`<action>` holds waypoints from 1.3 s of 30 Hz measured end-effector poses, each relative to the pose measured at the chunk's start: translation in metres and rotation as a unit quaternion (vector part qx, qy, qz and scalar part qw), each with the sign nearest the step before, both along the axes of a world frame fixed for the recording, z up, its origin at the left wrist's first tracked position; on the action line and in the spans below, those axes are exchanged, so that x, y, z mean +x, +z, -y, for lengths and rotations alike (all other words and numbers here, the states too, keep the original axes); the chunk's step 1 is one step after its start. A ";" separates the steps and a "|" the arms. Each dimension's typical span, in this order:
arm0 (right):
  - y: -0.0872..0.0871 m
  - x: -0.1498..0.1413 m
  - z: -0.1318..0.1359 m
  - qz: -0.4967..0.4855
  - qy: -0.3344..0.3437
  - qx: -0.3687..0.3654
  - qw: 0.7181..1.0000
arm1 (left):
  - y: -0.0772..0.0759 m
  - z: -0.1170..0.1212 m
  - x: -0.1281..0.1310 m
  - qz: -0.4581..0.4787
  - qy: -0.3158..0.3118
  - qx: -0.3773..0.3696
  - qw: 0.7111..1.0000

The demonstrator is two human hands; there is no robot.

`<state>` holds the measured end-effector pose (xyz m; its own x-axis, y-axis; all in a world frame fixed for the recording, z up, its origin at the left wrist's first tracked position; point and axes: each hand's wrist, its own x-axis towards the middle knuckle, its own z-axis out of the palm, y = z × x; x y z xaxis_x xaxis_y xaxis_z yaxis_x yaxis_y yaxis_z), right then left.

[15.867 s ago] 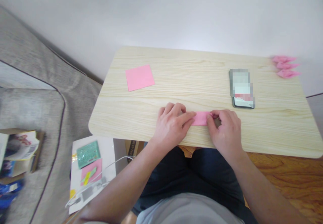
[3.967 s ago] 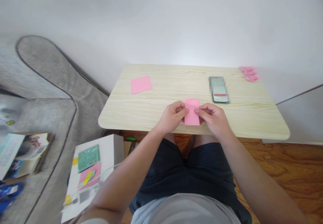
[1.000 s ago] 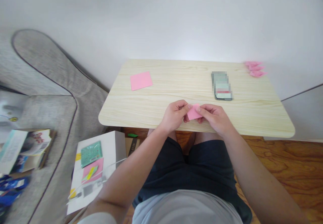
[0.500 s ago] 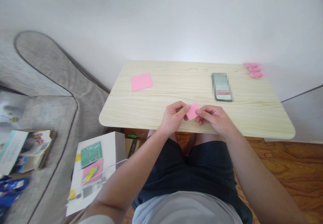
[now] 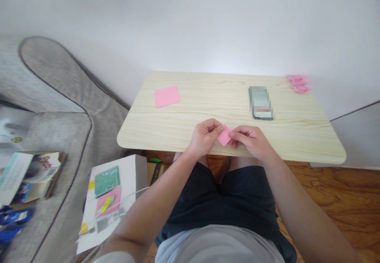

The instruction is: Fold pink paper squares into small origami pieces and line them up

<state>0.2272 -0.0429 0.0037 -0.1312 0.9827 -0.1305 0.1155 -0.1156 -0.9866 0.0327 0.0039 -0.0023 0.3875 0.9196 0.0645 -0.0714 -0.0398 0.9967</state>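
Between my two hands is a small pink square of folded paper (image 5: 224, 136), held just over the front edge of the pale wooden table (image 5: 204, 108). My left hand (image 5: 206, 136) pinches its left corner between thumb and fingers. On the opposite side, my right hand (image 5: 248, 139) grips the right corner with thumb and curled fingers. Farther back on the left lies a flat pink sheet of paper (image 5: 167, 97). Several folded pink paper pieces (image 5: 299, 84) sit together at the table's back right corner.
A phone (image 5: 261, 103) with a blurred-out screen lies on the table's right half. Left of my legs stands a white box (image 5: 127, 168) bearing a green packet (image 5: 107, 182), pink paper and a green-yellow cutter (image 5: 107, 204). A grey sofa (image 5: 71, 128) borders the left side.
The pink paper has shifted slightly left and down and turned a little in my fingers. My right hand has moved slightly left with it.
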 end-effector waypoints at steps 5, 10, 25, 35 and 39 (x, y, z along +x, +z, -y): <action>0.000 0.002 -0.001 -0.016 -0.020 -0.004 1.000 | 0.006 -0.007 -0.009 -0.007 -0.069 -0.033 0.997; -0.004 -0.002 -0.002 -0.041 -0.070 0.006 0.997 | 0.008 -0.012 -0.019 -0.033 -0.080 -0.041 0.995; -0.006 0.001 0.000 -0.090 -0.043 0.017 0.995 | 0.015 -0.005 -0.010 0.019 -0.074 -0.096 0.992; -0.011 0.009 0.001 -0.177 -0.063 0.025 0.982 | 0.004 -0.003 -0.004 0.138 -0.104 -0.133 0.976; -0.010 0.011 0.001 -0.202 -0.051 0.019 0.978 | 0.001 -0.003 -0.004 0.183 -0.112 -0.140 0.967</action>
<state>0.2383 -0.0438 -0.0067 -0.0648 0.9966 -0.0511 -0.2950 -0.0680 -0.9531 0.0288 0.0070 -0.0010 0.5768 0.8169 -0.0053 -0.3961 0.2854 0.8727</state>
